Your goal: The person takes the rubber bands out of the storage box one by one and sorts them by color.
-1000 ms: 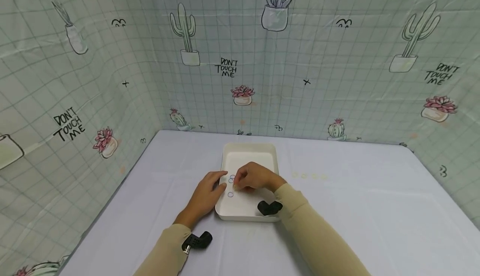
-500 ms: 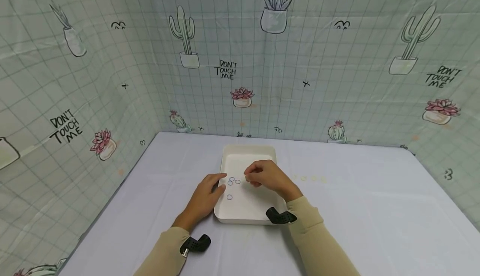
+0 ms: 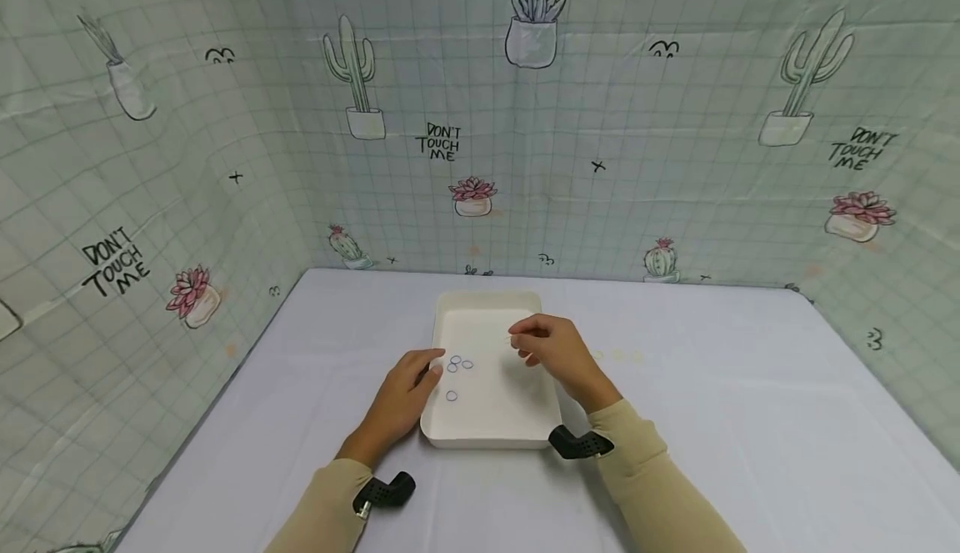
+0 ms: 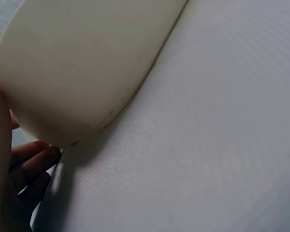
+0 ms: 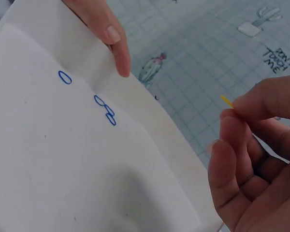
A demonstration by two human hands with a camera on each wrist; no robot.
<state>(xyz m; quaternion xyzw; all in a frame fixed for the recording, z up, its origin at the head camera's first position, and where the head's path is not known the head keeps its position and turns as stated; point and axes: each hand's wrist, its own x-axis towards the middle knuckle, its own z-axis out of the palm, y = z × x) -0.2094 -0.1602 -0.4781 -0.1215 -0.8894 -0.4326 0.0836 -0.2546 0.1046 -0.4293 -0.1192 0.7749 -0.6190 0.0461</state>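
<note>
A white tray [image 3: 498,432] lies on the table. My left hand [image 3: 401,399] holds its left wall, thumb and index finger at the rim, other fingers [image 4: 36,162] against the outside. Close to that hand, inside the tray, three thin blue rings [image 3: 452,367] sit in a cluster, touching or overlapping. Another blue ring [image 3: 452,396] lies apart, nearer to me. My right hand [image 3: 555,353] hovers above the tray's right side. Between its thumb and index finger it pinches a small yellow ring [image 5: 226,100], of which only a short piece shows.
Several faint yellow rings [image 3: 617,355] lie in a row on the white tablecloth [image 3: 712,419], right of the tray and partly behind my right hand. A cactus-print cloth [image 3: 585,219] hangs at the back and sides of the table.
My right hand has moved right and away from the blue rings, uncovering one of the cluster. My left hand stays at the tray's left wall. The head view has shifted slightly.
</note>
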